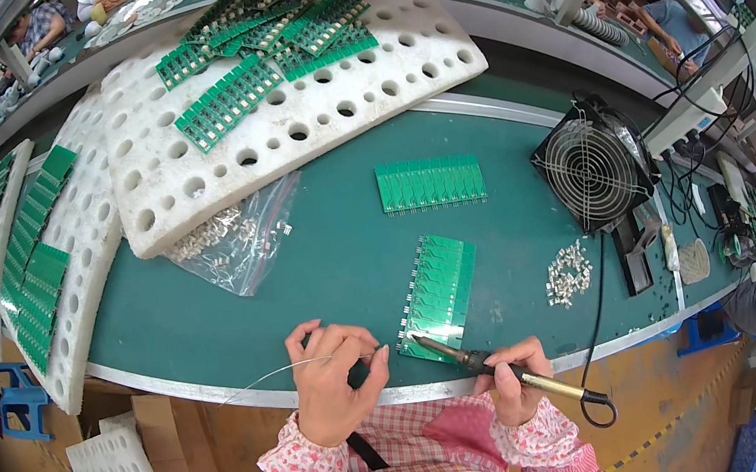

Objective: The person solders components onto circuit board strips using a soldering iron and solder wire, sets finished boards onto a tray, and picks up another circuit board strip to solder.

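Observation:
My right hand (518, 380) grips a soldering iron (560, 386) like a pen. Its tip reaches the lower left part of a green circuit board panel (444, 277), by the row of small metal parts along its left edge. Left of that panel, my left hand (334, 381) is closed with curled fingers around a thin solder wire (267, 377), which trails out to the left. The wire's end near the board cannot be made out. A second green panel (430, 182) lies flat farther back, its pins toward me.
White foam boards with holes (162, 186) bear stacked circuit boards (228, 101) at back and left. A bag of small connectors (237, 248) lies beside them. To the right are a black fan (589, 165), loose connectors (569, 275) and the iron's cord (597, 310). Other people work beyond.

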Demonstrator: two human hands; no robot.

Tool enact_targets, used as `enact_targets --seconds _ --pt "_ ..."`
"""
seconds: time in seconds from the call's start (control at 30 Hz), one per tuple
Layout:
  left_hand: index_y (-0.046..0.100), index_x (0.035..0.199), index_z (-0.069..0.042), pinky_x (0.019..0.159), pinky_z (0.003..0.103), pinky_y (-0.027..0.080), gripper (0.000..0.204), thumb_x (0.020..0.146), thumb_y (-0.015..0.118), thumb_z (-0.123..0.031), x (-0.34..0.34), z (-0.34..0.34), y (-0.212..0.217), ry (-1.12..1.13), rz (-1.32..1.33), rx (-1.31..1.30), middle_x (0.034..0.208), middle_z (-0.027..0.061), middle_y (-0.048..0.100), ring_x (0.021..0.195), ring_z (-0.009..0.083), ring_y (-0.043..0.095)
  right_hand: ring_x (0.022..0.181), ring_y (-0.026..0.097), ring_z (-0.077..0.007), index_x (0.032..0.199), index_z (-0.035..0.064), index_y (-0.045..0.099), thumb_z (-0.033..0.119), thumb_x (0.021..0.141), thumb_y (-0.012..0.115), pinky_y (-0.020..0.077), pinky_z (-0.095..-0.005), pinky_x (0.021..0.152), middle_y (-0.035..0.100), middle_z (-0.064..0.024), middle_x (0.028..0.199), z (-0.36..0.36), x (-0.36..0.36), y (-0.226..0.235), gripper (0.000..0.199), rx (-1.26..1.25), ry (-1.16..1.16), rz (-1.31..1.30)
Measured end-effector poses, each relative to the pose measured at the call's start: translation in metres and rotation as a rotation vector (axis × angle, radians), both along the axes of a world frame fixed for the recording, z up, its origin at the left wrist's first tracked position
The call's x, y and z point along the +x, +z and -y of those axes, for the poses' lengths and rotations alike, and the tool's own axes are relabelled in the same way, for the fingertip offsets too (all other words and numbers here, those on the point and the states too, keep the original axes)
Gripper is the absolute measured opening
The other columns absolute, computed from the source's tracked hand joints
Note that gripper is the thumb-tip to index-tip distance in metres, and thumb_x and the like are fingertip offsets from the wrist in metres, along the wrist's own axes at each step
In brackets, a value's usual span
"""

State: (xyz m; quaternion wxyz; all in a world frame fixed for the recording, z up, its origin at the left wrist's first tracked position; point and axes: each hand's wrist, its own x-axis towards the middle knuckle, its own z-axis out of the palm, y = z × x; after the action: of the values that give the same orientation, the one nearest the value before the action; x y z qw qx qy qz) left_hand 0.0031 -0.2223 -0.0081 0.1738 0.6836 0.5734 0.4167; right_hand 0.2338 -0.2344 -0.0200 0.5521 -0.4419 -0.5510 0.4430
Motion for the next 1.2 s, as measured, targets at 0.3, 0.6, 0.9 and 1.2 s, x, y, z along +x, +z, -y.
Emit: enact_targets --seconds 0.3,0.6,0.9,1.2 --pt "0.062 0.073 -0.007 0.099 0.044 0.034 0.011 0.076 0.072 -0.007 -0.0003 -0.0026 0.0003 -0.007 0.01 0.003 0.083 0.0018 0.065 0.08 0.0196 0.06 0.054 0.066 -0.0151 0.092 -0.0021 0.057 0.008 0.091 0.061 0.0542 -0.0266 0.052 0.066 -0.0104 0.066 -0.0023 -0.0018 -0.001 0.01 -0.004 0.008 0.035" --pt "0.06 0.071 -0.008 0.098 0.044 0.034 0.013 0.077 0.072 -0.007 0.0015 -0.0016 0.0004 0.005 -0.018 -0.003 0.084 0.0012 0.064 0.081 0.0189 0.06 0.054 0.067 -0.0149 0.092 -0.0027 0.056 0.005 0.09 0.06 0.0546 -0.0266 0.052 0.066 -0.0091 0.063 -0.0024 -0.0007 -0.0028 0.009 0.04 0.037 0.064" --pt "0.06 0.073 -0.008 0.098 0.045 0.034 0.013 0.077 0.072 -0.007 0.002 0.0007 -0.0001 0.023 -0.036 0.004 0.084 0.0013 0.064 0.08 0.0201 0.06 0.052 0.064 -0.0132 0.092 -0.0022 0.055 0.003 0.089 0.061 0.0494 -0.0243 0.049 0.065 -0.0103 0.062 -0.0016 -0.0019 -0.0014 0.008 0.076 0.042 0.109" --pt "0.059 0.075 -0.007 0.098 0.044 0.034 0.013 0.079 0.072 -0.008 0.0022 -0.0028 0.0 0.013 -0.034 0.024 0.086 0.0021 0.064 0.081 0.0201 0.06 0.055 0.066 -0.0142 0.094 -0.0028 0.054 0.007 0.091 0.059 0.0531 -0.026 0.05 0.065 -0.0103 0.065 -0.0009 -0.0066 0.0008 0.011 0.015 -0.058 -0.04"
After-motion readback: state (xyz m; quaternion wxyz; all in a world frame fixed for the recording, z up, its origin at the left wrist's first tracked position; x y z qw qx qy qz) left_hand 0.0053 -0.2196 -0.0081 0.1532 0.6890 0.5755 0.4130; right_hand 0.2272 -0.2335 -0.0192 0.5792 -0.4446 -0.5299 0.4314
